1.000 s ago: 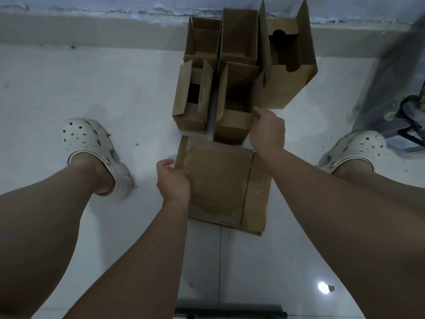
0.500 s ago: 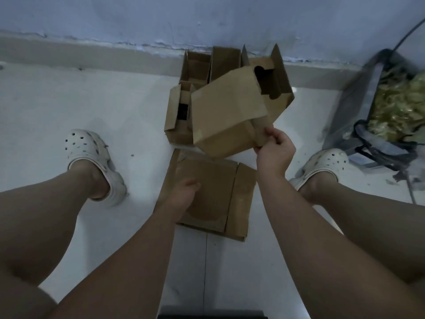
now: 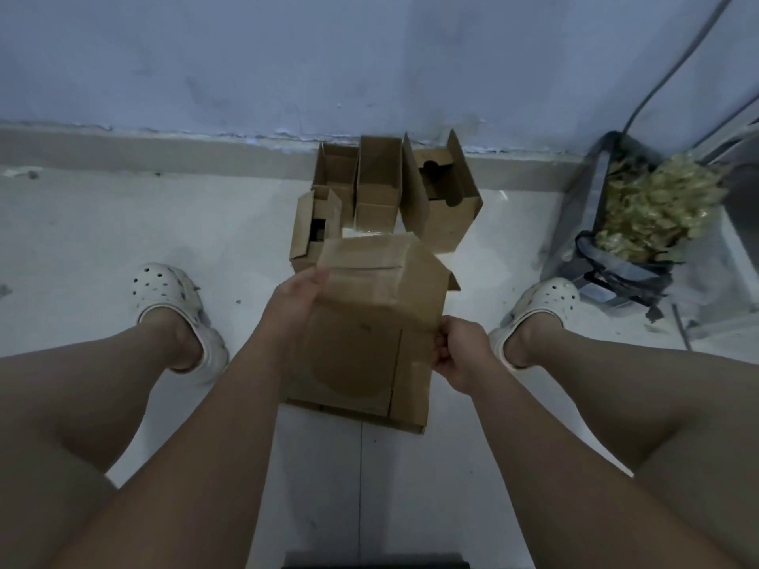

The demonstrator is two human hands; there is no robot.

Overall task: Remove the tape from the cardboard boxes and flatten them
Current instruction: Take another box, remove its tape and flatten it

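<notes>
Both hands gripped a cardboard box [image 3: 378,277] above the flattened box [image 3: 353,363] on the floor: left hand [image 3: 297,299] on its left side, right hand [image 3: 456,355] pinching its lower right edge.

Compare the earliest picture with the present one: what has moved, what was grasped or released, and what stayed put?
The right hand took a box from the group by the wall and brought it toward the person. The left hand left the flattened cardboard and now holds the box too. The flattened cardboard and the other boxes stayed put.
</notes>
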